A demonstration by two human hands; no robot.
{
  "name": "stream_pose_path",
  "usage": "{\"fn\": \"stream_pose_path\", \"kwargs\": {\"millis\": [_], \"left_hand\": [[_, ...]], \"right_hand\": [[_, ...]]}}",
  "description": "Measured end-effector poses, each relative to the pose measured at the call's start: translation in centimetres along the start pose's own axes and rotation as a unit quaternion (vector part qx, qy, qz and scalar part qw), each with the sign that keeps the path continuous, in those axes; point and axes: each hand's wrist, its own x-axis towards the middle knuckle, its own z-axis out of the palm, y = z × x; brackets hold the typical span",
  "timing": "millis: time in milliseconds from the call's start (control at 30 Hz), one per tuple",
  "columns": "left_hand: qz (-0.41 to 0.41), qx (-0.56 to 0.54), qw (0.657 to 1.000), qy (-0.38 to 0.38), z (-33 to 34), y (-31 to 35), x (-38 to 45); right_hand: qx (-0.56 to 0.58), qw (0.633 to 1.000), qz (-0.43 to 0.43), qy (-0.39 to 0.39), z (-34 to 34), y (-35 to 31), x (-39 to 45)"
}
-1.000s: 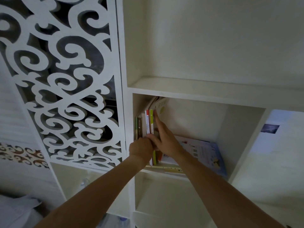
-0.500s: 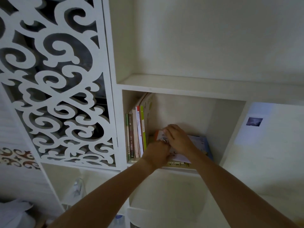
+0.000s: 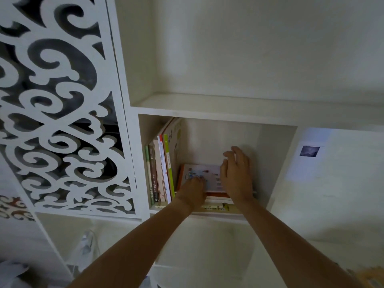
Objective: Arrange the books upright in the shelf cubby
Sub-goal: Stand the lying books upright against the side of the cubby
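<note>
Several books stand upright against the left wall of the white shelf cubby. To their right, a stack of books lies flat on the cubby floor; the top one has a pale illustrated cover with an orange edge. My left hand rests on the front left of that cover, fingers curled on it. My right hand lies over the cover's right side with fingers spread toward the back wall. Whether either hand grips the book is unclear.
A white carved scroll panel fills the left. An open shelf sits above the cubby and another compartment below. A small dark picture hangs on the wall at right.
My right hand has slid from the cover's left part to its right side, fingers spreading. The left hand stays at the front left. The view has shifted slightly.
</note>
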Motion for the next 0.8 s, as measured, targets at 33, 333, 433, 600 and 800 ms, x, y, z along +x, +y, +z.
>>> {"fn": "stream_pose_path", "kwargs": {"millis": [33, 333, 433, 600, 800], "left_hand": [[-0.011, -0.001, 1.000, 0.001, 0.5, 0.3, -0.2], [-0.147, -0.222, 0.941, 0.209, 1.4, 0.7, -1.3], [-0.199, -0.308, 0.897, 0.249, 1.7, -0.1, -1.7], [-0.184, -0.385, 0.885, 0.186, 1.5, 0.0, -3.5], [-0.173, -0.008, 0.982, 0.072, -1.8, -0.8, -4.5]], "right_hand": [[-0.013, 0.999, 0.017, 0.026, 0.0, -0.2, -0.1], [0.159, 0.979, 0.053, 0.114, -0.5, -3.6, -0.5], [0.294, 0.953, 0.067, -0.007, -0.3, -5.1, -0.5], [0.276, 0.915, 0.044, -0.292, 1.5, -8.1, -0.8], [0.258, 0.924, 0.000, -0.282, 1.6, -9.2, -0.9]]}}
